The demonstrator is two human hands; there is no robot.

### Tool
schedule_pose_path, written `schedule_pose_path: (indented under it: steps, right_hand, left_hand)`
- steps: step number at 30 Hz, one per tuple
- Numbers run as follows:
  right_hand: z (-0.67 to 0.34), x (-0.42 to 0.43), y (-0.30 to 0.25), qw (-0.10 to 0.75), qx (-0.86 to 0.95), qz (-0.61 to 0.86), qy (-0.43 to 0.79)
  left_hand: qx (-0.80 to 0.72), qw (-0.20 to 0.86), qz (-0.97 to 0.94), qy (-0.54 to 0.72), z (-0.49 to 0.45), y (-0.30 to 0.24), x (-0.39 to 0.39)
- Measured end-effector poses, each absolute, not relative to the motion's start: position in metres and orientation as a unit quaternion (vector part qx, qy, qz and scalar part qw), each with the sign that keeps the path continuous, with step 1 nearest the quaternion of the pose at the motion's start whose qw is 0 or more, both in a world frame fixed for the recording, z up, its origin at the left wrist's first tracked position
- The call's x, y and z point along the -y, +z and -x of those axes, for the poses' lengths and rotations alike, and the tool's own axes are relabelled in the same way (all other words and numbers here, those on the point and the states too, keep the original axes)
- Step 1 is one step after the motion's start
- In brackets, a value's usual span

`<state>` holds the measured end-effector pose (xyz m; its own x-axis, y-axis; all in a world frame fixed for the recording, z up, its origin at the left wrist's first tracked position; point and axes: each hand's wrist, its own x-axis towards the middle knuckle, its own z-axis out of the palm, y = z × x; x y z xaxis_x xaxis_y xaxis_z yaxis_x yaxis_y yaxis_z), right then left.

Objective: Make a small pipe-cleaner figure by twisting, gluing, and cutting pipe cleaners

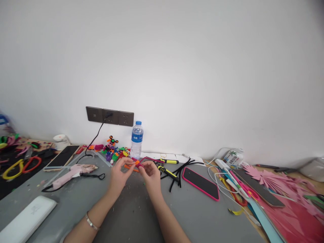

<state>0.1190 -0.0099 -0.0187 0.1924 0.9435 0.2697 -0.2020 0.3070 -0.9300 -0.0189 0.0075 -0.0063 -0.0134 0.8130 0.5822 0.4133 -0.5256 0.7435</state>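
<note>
Between my two hands is a small magenta and orange piece of fuzzy pipe cleaner (137, 162), held above the grey mat. My left hand (119, 173) pinches its left side with thumb and forefinger. On the right side, the fingertips of my right hand (151, 172) close on the same piece. Just behind it stands a water bottle (137, 141) with a blue cap. Several black pipe cleaners (181, 170) and yellow-and-black handled pliers (169, 173) lie right of my right hand. Small colourful pipe cleaner figures (115, 150) are heaped behind my left hand.
A pink glue gun (72, 173), plugged into a wall socket (110, 116), lies at left. Nearby are a white case (27, 217) and a phone (62, 157). A pink-edged phone (201, 183) lies at right, beside cables, scissors and coloured paper (293, 216).
</note>
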Motion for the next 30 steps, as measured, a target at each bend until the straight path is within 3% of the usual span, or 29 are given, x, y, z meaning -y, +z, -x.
schedule_pose_path:
  steps: [30]
  right_hand:
    - [-0.1221, 0.0072, -0.0166, 0.656, 0.455, 0.391, 0.458]
  left_hand:
    - [-0.45, 0.201, -0.682, 0.541, 0.0171, 0.001, -0.0038]
